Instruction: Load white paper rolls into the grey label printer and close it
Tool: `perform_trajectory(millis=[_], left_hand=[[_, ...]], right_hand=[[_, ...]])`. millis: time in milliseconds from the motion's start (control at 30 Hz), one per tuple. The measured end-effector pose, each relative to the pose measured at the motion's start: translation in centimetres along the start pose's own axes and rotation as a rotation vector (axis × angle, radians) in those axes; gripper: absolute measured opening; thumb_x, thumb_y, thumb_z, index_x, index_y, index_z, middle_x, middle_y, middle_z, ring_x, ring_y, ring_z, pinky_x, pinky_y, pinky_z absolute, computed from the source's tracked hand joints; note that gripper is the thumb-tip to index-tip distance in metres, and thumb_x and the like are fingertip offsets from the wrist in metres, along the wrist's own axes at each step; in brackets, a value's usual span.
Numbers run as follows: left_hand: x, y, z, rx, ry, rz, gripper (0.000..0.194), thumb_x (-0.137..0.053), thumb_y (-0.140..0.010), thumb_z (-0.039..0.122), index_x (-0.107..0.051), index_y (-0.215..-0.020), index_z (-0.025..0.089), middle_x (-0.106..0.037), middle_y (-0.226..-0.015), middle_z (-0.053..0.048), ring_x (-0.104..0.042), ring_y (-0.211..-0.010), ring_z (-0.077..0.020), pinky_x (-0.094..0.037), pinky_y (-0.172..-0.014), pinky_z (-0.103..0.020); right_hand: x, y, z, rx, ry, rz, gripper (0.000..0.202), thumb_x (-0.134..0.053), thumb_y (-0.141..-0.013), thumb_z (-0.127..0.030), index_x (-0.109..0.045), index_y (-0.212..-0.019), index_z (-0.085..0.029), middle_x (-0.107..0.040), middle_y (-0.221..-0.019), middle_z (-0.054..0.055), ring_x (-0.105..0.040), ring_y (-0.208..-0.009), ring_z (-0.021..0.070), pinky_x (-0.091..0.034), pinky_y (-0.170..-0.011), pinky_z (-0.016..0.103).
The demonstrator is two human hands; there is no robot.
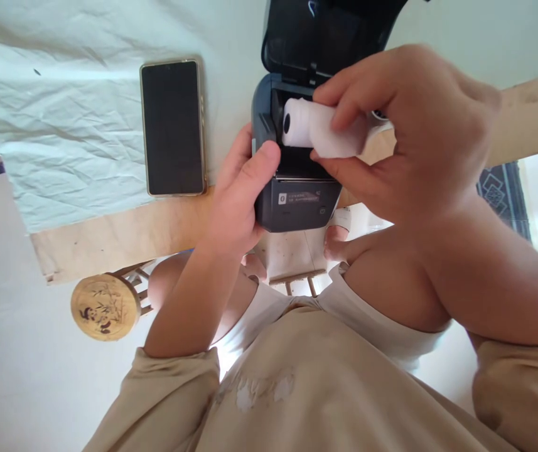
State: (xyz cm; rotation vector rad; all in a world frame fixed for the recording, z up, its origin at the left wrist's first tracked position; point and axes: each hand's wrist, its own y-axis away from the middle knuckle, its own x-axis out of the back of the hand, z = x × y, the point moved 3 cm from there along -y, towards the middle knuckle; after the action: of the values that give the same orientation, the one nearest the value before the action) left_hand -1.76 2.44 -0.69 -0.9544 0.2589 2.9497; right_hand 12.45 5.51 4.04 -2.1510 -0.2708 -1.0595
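A dark grey label printer point(297, 210) with its black lid point(325, 37) swung up is held over the table's near edge. My left hand point(238, 194) is closed around its left side, thumb on the rim of the paper bay. In my right hand point(410, 132), a white paper roll point(301, 122) is pinched between thumb and fingers. The roll lies sideways at the mouth of the bay, its dark core facing left, and a loose flap of paper shows under my fingers. The roll's right end is hidden by my right hand.
A phone point(173, 129) with a dark screen lies on the pale green cloth point(85, 150) to the left. The table's bare wooden edge point(122, 216) runs below the cloth. A round wooden stool point(106, 307) stands on the floor at lower left.
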Motion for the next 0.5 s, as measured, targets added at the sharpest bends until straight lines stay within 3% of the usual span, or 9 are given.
perform_trajectory(millis=[133,267,333,500], left_hand=[[-0.1,0.0,0.0,0.004,-0.007,0.008,0.021,-0.059,-0.080,0.039,-0.057,-0.095,0.025,-0.067,-0.093,0.000,-0.066,-0.096,-0.0142,-0.054,-0.075,-0.026],[0.2,-0.1,-0.1,-0.005,-0.052,0.005,0.025,-0.059,-0.078,0.043,-0.057,-0.095,0.024,-0.064,-0.082,0.000,-0.065,-0.082,-0.0128,-0.049,-0.064,-0.024],[0.3,-0.1,-0.2,-0.027,-0.060,-0.023,0.030,-0.062,-0.076,0.045,-0.056,-0.097,0.025,-0.062,-0.079,0.000,-0.062,-0.076,-0.0117,-0.047,-0.062,-0.023],[0.6,-0.1,0.1,-0.081,-0.120,-0.025,0.038,-0.073,-0.068,0.031,-0.055,-0.100,0.024,-0.059,-0.089,0.002,-0.057,-0.081,-0.0060,-0.046,-0.074,-0.019]], right_hand=[[0.0,0.2,0.1,0.089,-0.031,0.015,0.007,-0.053,-0.076,-0.016,-0.057,-0.082,-0.017,-0.061,-0.105,-0.006,-0.059,-0.093,0.0003,-0.043,-0.076,0.013],[0.7,0.8,-0.2,0.209,-0.024,0.100,0.008,-0.057,-0.071,-0.017,-0.057,-0.080,-0.018,-0.059,-0.086,-0.001,-0.054,-0.083,0.0042,-0.039,-0.074,0.020],[1.0,1.3,-0.6,0.270,-0.055,0.107,0.015,-0.060,-0.068,-0.016,-0.056,-0.082,-0.018,-0.059,-0.086,-0.001,-0.053,-0.083,0.0048,-0.040,-0.073,0.021],[0.4,2.2,-1.5,0.370,-0.050,0.031,0.018,-0.064,-0.066,-0.018,-0.055,-0.081,-0.021,-0.061,-0.087,-0.007,-0.056,-0.081,0.0064,-0.039,-0.074,0.026]])
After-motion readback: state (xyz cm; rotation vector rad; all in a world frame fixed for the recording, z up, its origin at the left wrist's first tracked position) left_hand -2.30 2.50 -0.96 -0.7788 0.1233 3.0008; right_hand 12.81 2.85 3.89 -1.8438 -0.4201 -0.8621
